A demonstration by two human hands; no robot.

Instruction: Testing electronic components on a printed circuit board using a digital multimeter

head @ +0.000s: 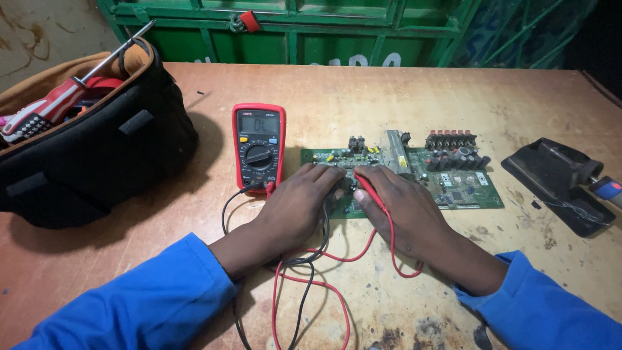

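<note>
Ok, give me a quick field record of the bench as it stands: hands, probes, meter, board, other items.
left hand: on the circuit board's left part, black lead runs under it
right hand: holds red probe tip-down on board
circuit board: green, flat on wooden table
multimeter: red, left of board, display lit
tool bag: black, far left, screwdriver sticking out
black holder: right of board

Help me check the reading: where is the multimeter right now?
In the head view the red multimeter lies on the wooden table, left of the green circuit board and just above the left hand.
</note>
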